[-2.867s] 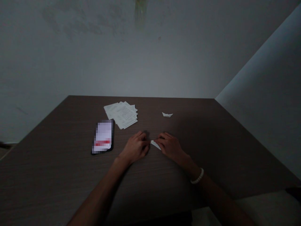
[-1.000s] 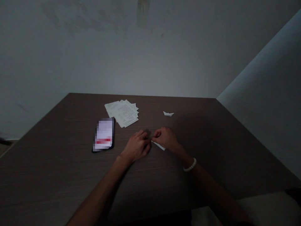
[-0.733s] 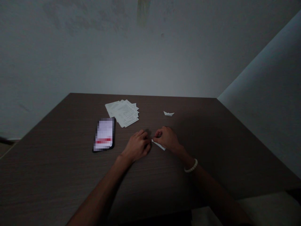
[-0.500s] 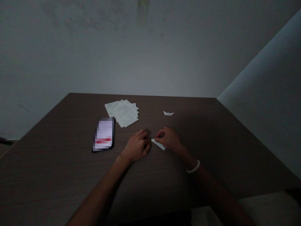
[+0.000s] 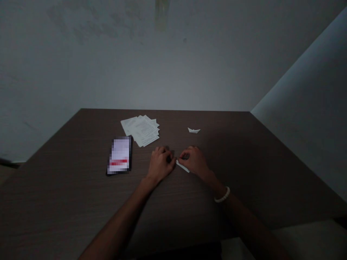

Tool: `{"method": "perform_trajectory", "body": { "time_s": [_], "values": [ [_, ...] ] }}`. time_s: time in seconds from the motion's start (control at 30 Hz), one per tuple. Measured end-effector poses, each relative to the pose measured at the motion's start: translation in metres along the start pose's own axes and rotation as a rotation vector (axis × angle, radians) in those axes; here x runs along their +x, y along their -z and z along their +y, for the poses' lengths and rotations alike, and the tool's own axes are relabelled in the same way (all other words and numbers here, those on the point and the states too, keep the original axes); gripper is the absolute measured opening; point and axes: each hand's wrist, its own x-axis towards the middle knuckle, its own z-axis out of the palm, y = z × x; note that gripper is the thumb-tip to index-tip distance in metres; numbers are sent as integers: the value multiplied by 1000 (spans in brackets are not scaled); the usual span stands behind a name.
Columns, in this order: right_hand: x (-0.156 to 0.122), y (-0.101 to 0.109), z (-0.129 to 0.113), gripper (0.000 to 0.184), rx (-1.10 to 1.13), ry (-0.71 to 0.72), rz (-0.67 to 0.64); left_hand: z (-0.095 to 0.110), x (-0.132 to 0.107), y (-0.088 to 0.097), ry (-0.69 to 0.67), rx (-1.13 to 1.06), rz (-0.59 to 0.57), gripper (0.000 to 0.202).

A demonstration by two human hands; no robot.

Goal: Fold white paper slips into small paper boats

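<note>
A small white folded paper [image 5: 183, 166] lies slanted between my hands, a narrow strip of it showing above the dark table. My left hand [image 5: 161, 165] is curled, with its thumb and forefinger brought together at the paper's left end. From the other side, my right hand [image 5: 195, 161] pinches the same paper between thumb and forefinger, covering part of it. A white bracelet [image 5: 222, 195] circles my right wrist. Beyond my right hand a small white paper boat [image 5: 194, 130] sits on the table.
A fanned stack of printed paper sheets [image 5: 142, 130] lies at the back left of the brown table [image 5: 81, 202]. In front of the stack is a phone [image 5: 119, 154] with a blurred, lit screen. A grey wall [image 5: 173, 72] rises behind the table's far edge.
My left hand has shifted slightly right, its thumb and forefinger closing at the paper's end. The paper now shows as a narrower strip. My right hand has barely moved.
</note>
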Motion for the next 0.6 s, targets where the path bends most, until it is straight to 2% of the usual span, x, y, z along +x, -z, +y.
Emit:
{"method": "perform_trajectory", "body": {
  "time_s": [0.17, 0.6],
  "values": [
    [-2, -1, -2, 17, -5, -5, 68, 5, 0, -1, 75, 60, 31, 19],
    [-3, -1, 0, 15, 36, 18, 58, -1, -4, 7, 104, 29, 27, 13]
  ]
}}
